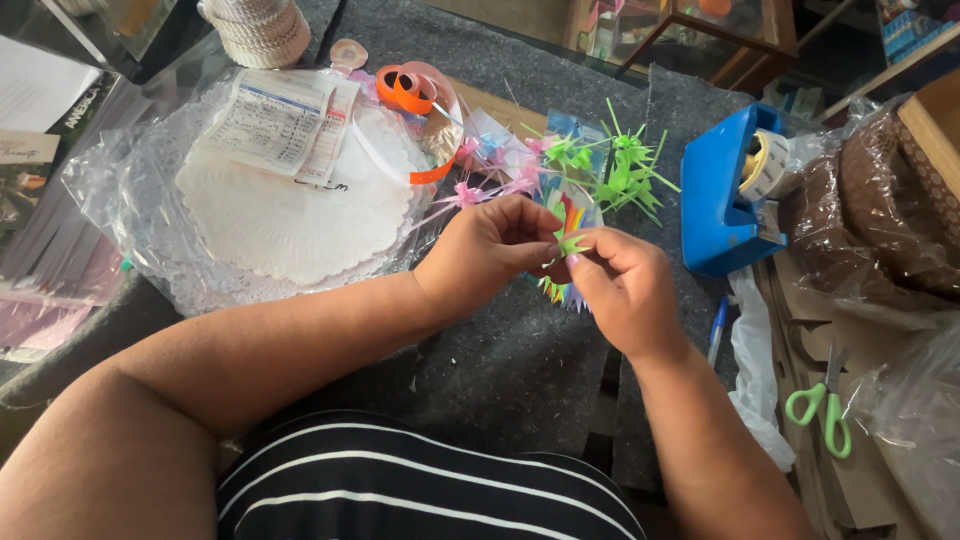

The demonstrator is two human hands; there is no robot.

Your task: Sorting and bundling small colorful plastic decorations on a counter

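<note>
My left hand (488, 248) and my right hand (622, 285) meet over the grey felt table, pinching a small green ribbon bow (571, 243) between their fingertips. Under the hands lies a colourful striped piece (570, 215) with jagged edges. Just beyond, a heap of green ribbon bows (612, 168) and pink ribbon bows (482, 185) rests on clear plastic.
A blue tape dispenser (718, 190) stands right of the hands. Green-handled scissors (822, 402) and a blue pen (717, 330) lie at the right. White paper doilies in plastic (280, 215) with a printed slip (270, 120) sit left. Orange ribbon rolls (408, 90) sit behind. Brown wrapped items (880, 210) are far right.
</note>
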